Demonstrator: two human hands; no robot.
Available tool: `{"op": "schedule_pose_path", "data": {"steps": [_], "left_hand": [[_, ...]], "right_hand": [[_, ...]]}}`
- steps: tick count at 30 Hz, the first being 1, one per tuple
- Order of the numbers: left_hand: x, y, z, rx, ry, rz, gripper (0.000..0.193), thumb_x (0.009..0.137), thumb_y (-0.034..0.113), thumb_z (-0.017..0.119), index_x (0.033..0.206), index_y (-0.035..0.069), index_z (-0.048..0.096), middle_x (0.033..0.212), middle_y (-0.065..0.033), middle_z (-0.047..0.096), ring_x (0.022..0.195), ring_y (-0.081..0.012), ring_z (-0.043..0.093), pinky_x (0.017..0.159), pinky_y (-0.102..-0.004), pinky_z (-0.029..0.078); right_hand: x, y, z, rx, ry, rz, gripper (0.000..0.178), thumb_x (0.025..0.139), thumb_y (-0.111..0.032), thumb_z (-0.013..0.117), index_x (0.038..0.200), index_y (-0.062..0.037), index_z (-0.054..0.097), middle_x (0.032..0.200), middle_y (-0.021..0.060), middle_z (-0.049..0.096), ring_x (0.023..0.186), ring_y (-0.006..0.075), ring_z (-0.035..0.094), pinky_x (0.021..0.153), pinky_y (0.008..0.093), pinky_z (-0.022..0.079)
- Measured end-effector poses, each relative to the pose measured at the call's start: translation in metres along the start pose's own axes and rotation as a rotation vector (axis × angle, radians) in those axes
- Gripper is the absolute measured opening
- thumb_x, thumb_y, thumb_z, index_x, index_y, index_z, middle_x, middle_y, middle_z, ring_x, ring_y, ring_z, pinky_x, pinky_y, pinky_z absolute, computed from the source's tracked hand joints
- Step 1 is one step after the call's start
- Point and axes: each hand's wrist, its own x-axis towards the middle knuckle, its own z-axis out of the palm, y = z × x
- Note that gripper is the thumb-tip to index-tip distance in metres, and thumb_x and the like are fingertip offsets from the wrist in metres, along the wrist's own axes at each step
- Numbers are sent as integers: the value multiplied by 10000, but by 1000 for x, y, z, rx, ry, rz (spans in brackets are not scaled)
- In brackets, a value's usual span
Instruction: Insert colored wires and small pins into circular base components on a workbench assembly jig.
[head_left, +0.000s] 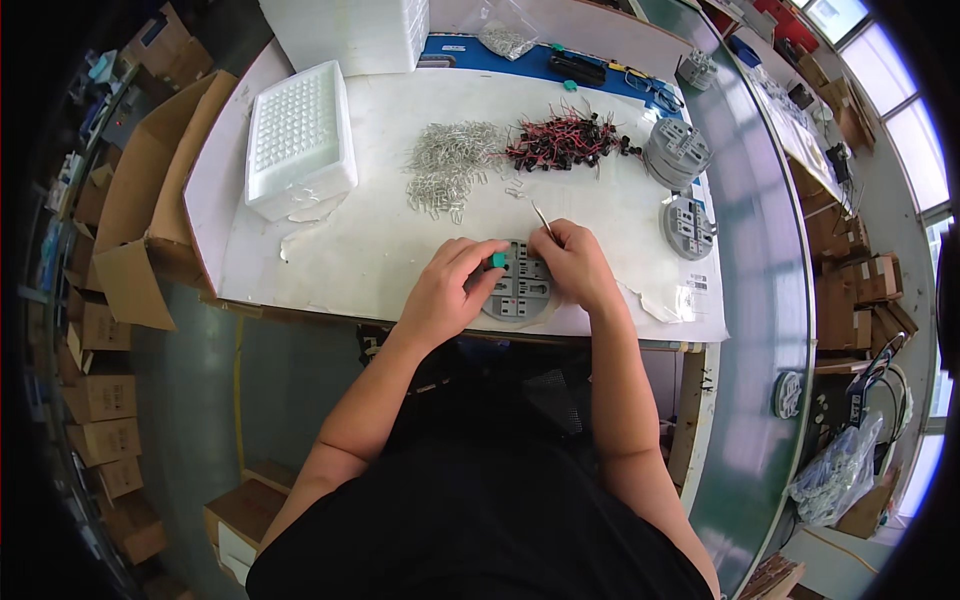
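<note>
A round grey plate with slots and small dark parts lies at the table's front edge between my hands. My left hand reaches over its left side, thumb and fingers pinched on a small green block. My right hand rests at the plate's right side, fingers closed around a thin, pointed metal tool, possibly tweezers, its tip pointing away from me. Beyond lie a heap of small clear or silvery clip-like pieces and a pile of black parts with red wires.
A white foam tray stands at the left beside an open carton. Grey round plates are stacked at the right, with another nearer me. A conveyor with a greenish surface runs along the right. Tools lie at the back.
</note>
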Motion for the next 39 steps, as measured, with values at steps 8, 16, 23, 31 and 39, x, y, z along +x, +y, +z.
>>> {"op": "schedule_pose_path", "data": {"steps": [8, 16, 23, 31, 39], "left_hand": [[26, 9, 2, 256, -50, 172, 294, 956, 85, 716, 1249, 56, 716, 1001, -101, 679, 900, -301, 655, 830, -430, 544], [42, 28, 14, 539, -231, 130, 255, 941, 78, 721, 1193, 44, 715, 996, -118, 640, 952, -314, 677, 804, -423, 560], [45, 29, 21, 703, -362, 131, 288, 947, 103, 697, 1219, 9, 682, 1036, -100, 635, 963, -297, 683, 837, -426, 565], [23, 18, 14, 350, -232, 174, 866, 811, 388, 865, 1529, 48, 520, 1294, -128, 609, 1193, -340, 589, 1063, -482, 485], [21, 7, 15, 376, -307, 179, 1134, 676, 524, 943, 1587, 54, 456, 1478, -177, 547, 1372, -380, 499, 1169, -494, 416]], "right_hand": [[-5, -5, -13, 291, -45, 153, 425, 1059, -365, 627, 980, 37, 739, 739, 41, 656, 608, 108, 565, 564, 296, 455], [-3, 5, -13, 317, -20, 87, 411, 1043, -347, 660, 947, 47, 729, 716, 25, 639, 598, 84, 532, 542, 294, 436], [-2, 7, -12, 295, 11, 71, 346, 1001, -286, 708, 927, 52, 717, 708, 75, 667, 623, 153, 606, 583, 328, 479], [69, -2, -73, -271, 281, -339, 201, 880, -168, 794, 1015, -23, 763, 871, 129, 752, 740, 244, 700, 701, 367, 553], [102, 7, -54, -479, 254, -318, 278, 828, -170, 819, 1057, -38, 732, 913, 133, 747, 902, 358, 719, 801, 436, 560]]}}
